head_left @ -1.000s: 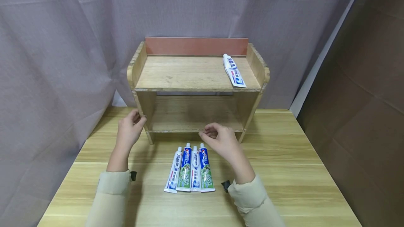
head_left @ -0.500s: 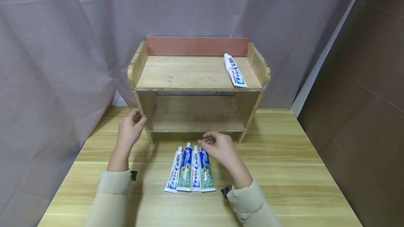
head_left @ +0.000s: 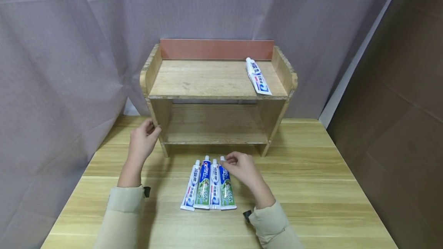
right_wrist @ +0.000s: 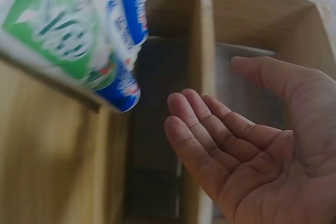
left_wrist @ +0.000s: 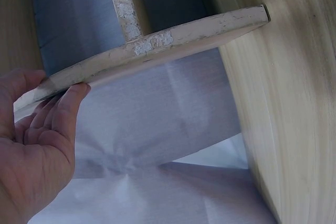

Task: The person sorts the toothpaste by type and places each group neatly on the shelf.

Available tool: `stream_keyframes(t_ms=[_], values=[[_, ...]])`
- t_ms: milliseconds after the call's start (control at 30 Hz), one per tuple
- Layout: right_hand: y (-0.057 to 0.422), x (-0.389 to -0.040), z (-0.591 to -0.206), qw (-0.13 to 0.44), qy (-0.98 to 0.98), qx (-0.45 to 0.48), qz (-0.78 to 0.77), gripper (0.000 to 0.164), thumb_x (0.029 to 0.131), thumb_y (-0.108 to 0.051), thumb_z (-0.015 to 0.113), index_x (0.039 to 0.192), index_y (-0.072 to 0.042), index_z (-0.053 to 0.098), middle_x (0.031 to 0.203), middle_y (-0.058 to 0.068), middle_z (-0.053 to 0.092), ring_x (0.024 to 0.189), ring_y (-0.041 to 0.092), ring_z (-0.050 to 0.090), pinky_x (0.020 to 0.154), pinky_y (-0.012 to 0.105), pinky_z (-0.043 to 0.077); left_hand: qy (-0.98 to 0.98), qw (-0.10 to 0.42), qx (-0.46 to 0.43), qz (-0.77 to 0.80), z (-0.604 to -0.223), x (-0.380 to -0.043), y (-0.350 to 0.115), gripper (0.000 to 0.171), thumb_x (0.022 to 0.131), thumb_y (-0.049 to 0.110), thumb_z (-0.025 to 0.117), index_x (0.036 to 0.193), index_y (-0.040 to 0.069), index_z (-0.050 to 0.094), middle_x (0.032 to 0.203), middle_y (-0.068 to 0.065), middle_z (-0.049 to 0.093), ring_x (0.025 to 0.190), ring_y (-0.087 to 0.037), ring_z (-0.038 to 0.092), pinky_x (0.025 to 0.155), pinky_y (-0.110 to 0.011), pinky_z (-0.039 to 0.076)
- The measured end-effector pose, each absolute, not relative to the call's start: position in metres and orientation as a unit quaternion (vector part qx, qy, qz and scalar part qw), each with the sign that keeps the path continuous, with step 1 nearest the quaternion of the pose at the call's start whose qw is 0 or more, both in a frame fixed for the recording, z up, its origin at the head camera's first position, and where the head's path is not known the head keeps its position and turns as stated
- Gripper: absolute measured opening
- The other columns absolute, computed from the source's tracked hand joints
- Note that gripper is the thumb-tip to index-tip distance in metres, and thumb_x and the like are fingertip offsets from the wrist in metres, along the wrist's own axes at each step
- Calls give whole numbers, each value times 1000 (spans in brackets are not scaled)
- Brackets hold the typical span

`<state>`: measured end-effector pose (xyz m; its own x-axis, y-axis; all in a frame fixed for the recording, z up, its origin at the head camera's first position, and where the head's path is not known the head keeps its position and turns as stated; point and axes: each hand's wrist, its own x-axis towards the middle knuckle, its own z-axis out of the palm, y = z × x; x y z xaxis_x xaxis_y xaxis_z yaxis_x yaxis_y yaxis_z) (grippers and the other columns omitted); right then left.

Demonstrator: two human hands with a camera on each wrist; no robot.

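My left hand [head_left: 142,139] pinches the left side board of a small wooden shelf [head_left: 214,124]. In the left wrist view the thumb lies on one face of that board [left_wrist: 152,43] and the fingers on the other. My right hand [head_left: 243,168] is at the cap end of the rightmost blue-and-green toothpaste tube [head_left: 227,191], partly covering it. The right wrist view has this hand [right_wrist: 257,150] with thumb and fingers apart, nothing between them. Beside that tube lie a white tube [head_left: 215,187], another blue-and-green tube [head_left: 203,187] and a white tube [head_left: 190,191], caps toward the shelf.
One white toothpaste tube [head_left: 257,76] lies on the shelf's upper board, near its right side. A reddish strip [head_left: 217,49] runs along the back. The shelf stands on a wood-grain table [head_left: 311,187], with a grey curtain [head_left: 214,3] behind and a brown surface [head_left: 398,107] at right.
My right hand has come down and toward me, from the shelf's lower front edge to the rightmost tube's cap end. My left hand has stayed on the side board.
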<state>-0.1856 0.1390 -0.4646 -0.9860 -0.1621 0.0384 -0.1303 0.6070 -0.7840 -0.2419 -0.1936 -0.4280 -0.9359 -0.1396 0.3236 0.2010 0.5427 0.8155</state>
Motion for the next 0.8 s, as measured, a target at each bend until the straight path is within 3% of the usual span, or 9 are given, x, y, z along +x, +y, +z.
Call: stream_keyframes(t_ms=[500, 800], values=[[150, -188, -497, 78, 907, -53, -410, 31, 86, -27, 79, 101, -1, 72, 87, 6, 70, 77, 16, 64, 73, 33, 59, -860, 177, -21, -477, -428, -242, -193, 33, 97, 22, 60, 124, 2, 65, 123, -22, 68, 114, -36, 67, 96, -48, 56], [150, -187, -506, 112, 903, -49, -413, 27, 86, -26, 79, 93, -2, 71, 74, 2, 65, 62, 15, 57, 56, 27, 51, -859, 179, -22, -479, -429, -243, -193, 31, 97, 18, 61, 123, 1, 65, 122, -23, 68, 113, -37, 67, 96, -47, 56]])
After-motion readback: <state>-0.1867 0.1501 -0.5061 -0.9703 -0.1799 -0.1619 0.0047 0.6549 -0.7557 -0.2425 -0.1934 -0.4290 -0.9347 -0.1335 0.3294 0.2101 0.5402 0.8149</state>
